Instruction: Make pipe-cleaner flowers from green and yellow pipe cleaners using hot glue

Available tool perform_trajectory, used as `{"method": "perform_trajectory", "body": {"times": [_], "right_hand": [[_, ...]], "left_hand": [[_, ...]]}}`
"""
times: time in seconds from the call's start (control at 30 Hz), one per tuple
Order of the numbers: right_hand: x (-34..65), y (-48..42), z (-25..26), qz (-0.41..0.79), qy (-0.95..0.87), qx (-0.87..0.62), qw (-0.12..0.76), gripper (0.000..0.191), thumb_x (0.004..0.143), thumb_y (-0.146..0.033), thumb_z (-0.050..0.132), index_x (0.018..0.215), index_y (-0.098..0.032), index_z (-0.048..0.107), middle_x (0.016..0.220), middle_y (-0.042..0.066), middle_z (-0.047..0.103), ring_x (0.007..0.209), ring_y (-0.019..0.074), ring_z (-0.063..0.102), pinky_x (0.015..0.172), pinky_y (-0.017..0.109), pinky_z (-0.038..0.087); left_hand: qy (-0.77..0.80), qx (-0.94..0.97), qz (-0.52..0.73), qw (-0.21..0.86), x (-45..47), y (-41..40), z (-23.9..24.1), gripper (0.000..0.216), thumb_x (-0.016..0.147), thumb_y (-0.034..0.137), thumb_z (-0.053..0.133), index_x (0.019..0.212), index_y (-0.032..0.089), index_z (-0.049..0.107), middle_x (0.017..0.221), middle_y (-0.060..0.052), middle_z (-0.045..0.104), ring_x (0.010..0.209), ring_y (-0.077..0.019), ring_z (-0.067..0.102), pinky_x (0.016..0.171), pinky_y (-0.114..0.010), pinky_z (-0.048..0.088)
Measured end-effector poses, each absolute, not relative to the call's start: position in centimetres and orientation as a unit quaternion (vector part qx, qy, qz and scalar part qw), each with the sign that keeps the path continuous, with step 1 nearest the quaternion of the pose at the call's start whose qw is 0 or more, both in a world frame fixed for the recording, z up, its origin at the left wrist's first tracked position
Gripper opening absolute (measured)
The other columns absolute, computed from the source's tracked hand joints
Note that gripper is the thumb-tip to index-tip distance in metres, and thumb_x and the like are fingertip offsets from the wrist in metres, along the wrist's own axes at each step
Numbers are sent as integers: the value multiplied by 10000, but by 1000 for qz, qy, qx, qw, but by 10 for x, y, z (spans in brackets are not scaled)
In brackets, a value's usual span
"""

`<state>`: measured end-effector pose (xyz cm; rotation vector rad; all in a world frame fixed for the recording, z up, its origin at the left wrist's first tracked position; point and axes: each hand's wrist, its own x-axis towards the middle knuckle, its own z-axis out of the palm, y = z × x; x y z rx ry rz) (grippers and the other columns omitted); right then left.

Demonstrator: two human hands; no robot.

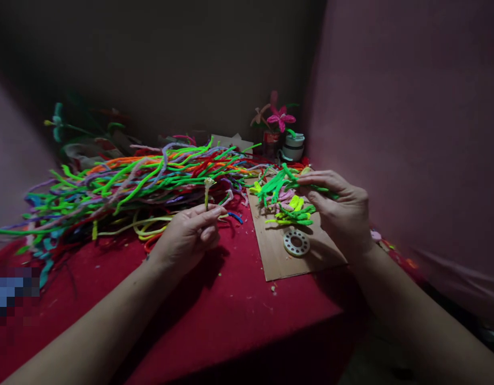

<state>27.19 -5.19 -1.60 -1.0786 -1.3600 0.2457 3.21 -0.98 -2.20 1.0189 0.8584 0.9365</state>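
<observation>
My left hand (196, 227) pinches a short yellow stem with a pale, frayed tip (209, 184), held upright above the red cloth. Over the cardboard, my right hand (339, 206) is closed with thumb and fingertips on a green fuzzy pipe cleaner piece (285, 174). Its fingers partly hide that piece. Below lie bent green, yellow and pink pipe cleaner pieces (297, 204) in a loose heap. A round pale disc with a ring of holes (296, 243) rests flat on the cardboard sheet (276, 262), in front of the heap.
A big pile of multicoloured pipe cleaners (150, 176) spreads across the back left of the red cloth (238, 315). Behind the cardboard stand a pink pipe cleaner flower (281, 118) and a white pot (294, 147). A pink curtain-like wall (411, 133) rises on the right.
</observation>
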Motion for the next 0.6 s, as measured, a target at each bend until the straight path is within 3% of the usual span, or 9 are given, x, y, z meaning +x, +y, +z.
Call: {"method": "perform_trajectory", "body": {"times": [0.1, 0.2, 0.33, 0.5, 0.6], "right_hand": [[276, -53, -16, -90, -656, -494, 563, 161, 776, -115, 558, 810, -209, 685, 862, 42, 634, 838, 167, 612, 766, 315, 497], [282, -49, -18, -158, -703, -521, 457, 222, 781, -82, 502, 875, -188, 674, 857, 72, 642, 801, 188, 609, 716, 324, 485], [285, -37, -25, -79, -747, -544, 374, 235, 752, -100, 528, 928, -183, 660, 874, 78, 662, 835, 208, 607, 753, 331, 463], [295, -32, -31, 94, -671, -542, 497, 271, 778, -177, 526, 1034, -190, 615, 892, 38, 661, 748, 158, 612, 671, 295, 475], [302, -40, -28, 51, -685, -578, 440, 186, 765, -189, 549, 928, -189, 638, 860, 44, 644, 737, 163, 589, 660, 297, 459]], "left_hand": [[380, 461, 418, 684, 31, -9, -23, 107, 717, 217, 636, 774, 136, 596, 379, 80, 345, 317, -20, 226, 358, -175, 166], [382, 466, 412, 683, 30, -9, -24, 121, 709, 227, 647, 764, 138, 586, 379, 78, 360, 320, -19, 236, 361, -173, 165], [381, 471, 410, 682, 30, -8, -25, 141, 707, 245, 658, 761, 142, 578, 384, 79, 371, 323, -14, 244, 365, -167, 163], [385, 468, 414, 679, 29, -7, -25, 155, 695, 250, 667, 757, 140, 578, 385, 81, 373, 320, -9, 250, 362, -163, 159], [385, 470, 412, 679, 29, -8, -25, 150, 701, 254, 665, 745, 141, 576, 391, 81, 370, 325, -10, 251, 364, -164, 159]]}}
